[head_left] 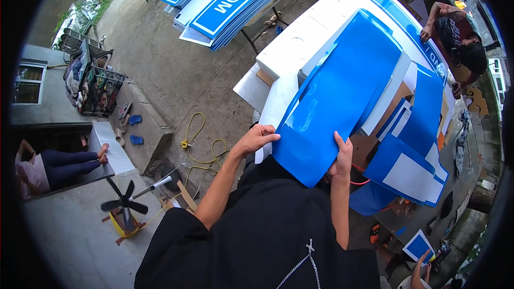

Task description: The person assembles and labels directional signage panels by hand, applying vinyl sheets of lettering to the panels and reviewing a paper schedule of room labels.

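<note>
A glossy blue sheet [342, 80] stretches from the person's chest up over the white worktable. At its near left corner my left hand [258, 138] pinches the edge between thumb and fingers. My right hand [341, 156] grips the near right edge, thumb on top, its other fingers partly hidden. A white rolled sheet [279, 101] lies just left of the blue sheet, close to my left hand. Further blue and white offcuts [409, 174] are heaped to the right of my right hand.
A stack of blue signs [230, 8] stands at the upper left. A co-worker [455, 37] leans over the table's far right side. Another person's hands [421, 267] are at lower right. A fan [125, 202], a yellow cord [201, 152] and a seated person's legs [75, 163] are at left.
</note>
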Demonstrator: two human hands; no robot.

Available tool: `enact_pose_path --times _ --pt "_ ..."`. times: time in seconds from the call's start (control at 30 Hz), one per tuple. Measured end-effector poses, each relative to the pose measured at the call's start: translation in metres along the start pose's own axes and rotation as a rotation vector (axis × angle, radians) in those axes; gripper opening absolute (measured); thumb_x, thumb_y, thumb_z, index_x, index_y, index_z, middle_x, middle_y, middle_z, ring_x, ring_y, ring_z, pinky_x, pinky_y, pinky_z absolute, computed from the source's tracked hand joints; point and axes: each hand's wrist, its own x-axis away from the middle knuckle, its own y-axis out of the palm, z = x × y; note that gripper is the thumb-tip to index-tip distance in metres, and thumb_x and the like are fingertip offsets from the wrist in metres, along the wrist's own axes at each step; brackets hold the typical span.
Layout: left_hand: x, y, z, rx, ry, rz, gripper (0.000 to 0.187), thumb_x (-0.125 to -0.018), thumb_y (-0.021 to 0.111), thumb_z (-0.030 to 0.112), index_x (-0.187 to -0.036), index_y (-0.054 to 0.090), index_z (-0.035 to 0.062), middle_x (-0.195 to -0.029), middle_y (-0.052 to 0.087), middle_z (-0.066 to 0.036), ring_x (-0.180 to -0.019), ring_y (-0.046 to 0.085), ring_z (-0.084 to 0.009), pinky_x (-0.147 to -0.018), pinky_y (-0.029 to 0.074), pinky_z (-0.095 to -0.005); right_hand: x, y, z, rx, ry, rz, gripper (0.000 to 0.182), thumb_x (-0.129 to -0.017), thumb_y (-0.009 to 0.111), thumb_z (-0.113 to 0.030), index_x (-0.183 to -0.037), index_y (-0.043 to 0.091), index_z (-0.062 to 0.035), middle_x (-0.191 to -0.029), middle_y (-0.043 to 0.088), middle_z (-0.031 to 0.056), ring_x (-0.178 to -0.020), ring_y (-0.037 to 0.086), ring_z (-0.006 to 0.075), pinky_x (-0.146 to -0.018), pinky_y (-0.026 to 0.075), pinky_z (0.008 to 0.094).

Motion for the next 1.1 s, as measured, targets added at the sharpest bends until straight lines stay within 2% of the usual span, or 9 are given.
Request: enact_pose_path --times 0.17,0.3,0.43,0.57,0.67,0.77,0.87,1.03,1.1 --pt "0.004 -0.011 -0.014 -0.168 0.045 -0.003 0.025 -0.087 0.065 0.019 -0.097 0.067 -0.0033 -0.083 0.060 -0.004 -0.081 0.055 -0.0149 -0.080 0.044 -0.0305 -0.002 0.003 0.004 -0.008 -0.033 -0.012 0.036 -0.093 0.057 -0.010 -0.124 0.047 0.0068 -0.118 0.060 0.0181 -0.102 0.063 0.0253 -0.088 0.053 0.0377" --pt "0.009 -0.008 0.003 -0.225 -0.078 0.113 0.028 -0.088 0.063 0.020 -0.101 0.068 -0.0040 -0.084 0.066 -0.007 -0.080 0.057 -0.0131 -0.076 0.045 -0.0297 -0.002 0.010 0.007 -0.050 -0.040 -0.022 0.034 -0.094 0.057 -0.009 -0.123 0.048 0.0061 -0.117 0.060 0.0167 -0.100 0.063 0.0237 -0.088 0.053 0.0369" --pt "0.011 -0.013 0.005 -0.248 -0.100 0.221 0.029 -0.086 0.064 0.023 -0.084 0.068 -0.0057 -0.067 0.061 -0.005 -0.064 0.053 -0.0121 -0.062 0.042 -0.0301 -0.005 0.010 0.011 -0.066 -0.060 -0.037 0.034 -0.095 0.055 -0.009 -0.125 0.048 0.0052 -0.119 0.060 0.0173 -0.101 0.063 0.0255 -0.088 0.054 0.0384" --pt "0.021 -0.018 0.029 -0.308 -0.070 0.177 0.028 -0.089 0.064 0.021 -0.075 0.066 -0.0029 -0.063 0.052 0.002 -0.063 0.044 -0.0071 -0.060 0.037 -0.0263 -0.009 0.011 0.014 -0.081 -0.057 -0.050 0.036 -0.094 0.058 -0.013 -0.125 0.049 0.0037 -0.120 0.059 0.0170 -0.102 0.063 0.0257 -0.088 0.054 0.0385" --pt "0.027 -0.026 0.047 -0.364 -0.070 0.176 0.028 -0.089 0.064 0.021 -0.075 0.066 -0.0031 -0.062 0.053 0.001 -0.063 0.044 -0.0075 -0.060 0.037 -0.0268 -0.012 0.006 0.018 -0.069 -0.032 -0.053 0.049 -0.095 0.057 -0.033 -0.127 0.049 0.0024 -0.124 0.058 0.0164 -0.109 0.059 0.0269 -0.093 0.050 0.0414" --pt "0.034 -0.034 0.071 -0.336 -0.048 0.187 0.025 -0.088 0.066 0.022 -0.079 0.068 -0.0018 -0.066 0.057 -0.001 -0.065 0.049 -0.0085 -0.064 0.041 -0.0265 -0.013 0.009 0.012 -0.522 0.118 -0.099 0.069 -0.094 0.047 -0.056 -0.130 0.047 0.0023 -0.123 0.058 0.0140 -0.115 0.054 0.0261 -0.096 0.046 0.0400" --pt "0.044 -0.045 0.101 -0.357 -0.053 0.170 0.026 -0.086 0.069 0.025 -0.081 0.069 -0.0004 -0.068 0.061 -0.002 -0.065 0.052 -0.0097 -0.065 0.043 -0.0264 -0.028 0.011 0.014 -0.614 0.086 -0.144 0.079 -0.091 0.037 -0.067 -0.130 0.048 0.0014 -0.126 0.056 0.0142 -0.117 0.052 0.0299 -0.100 0.042 0.0445" --pt "0.052 -0.070 0.139 -0.234 0.000 0.106 0.027 -0.086 0.070 0.025 -0.079 0.068 -0.0003 -0.067 0.059 0.001 -0.064 0.051 -0.0060 -0.062 0.041 -0.0230 -0.108 -0.019 0.062 -0.760 -0.010 -0.576 0.084 -0.090 0.032 -0.071 -0.136 0.045 -0.0016 -0.126 0.057 0.0128 -0.119 0.051 0.0277 -0.102 0.041 0.0413" --pt "0.054 -0.080 0.150 -0.156 -0.026 0.100 0.026 -0.086 0.072 0.024 -0.077 0.067 0.0003 -0.068 0.058 0.003 -0.064 0.050 -0.0042 -0.061 0.040 -0.0213 -0.132 -0.006 0.074 -0.738 -0.017 -0.594 0.084 -0.090 0.032 -0.071 -0.136 0.044 -0.0017 -0.126 0.056 0.0129 -0.119 0.051 0.0278 -0.102 0.041 0.0415"
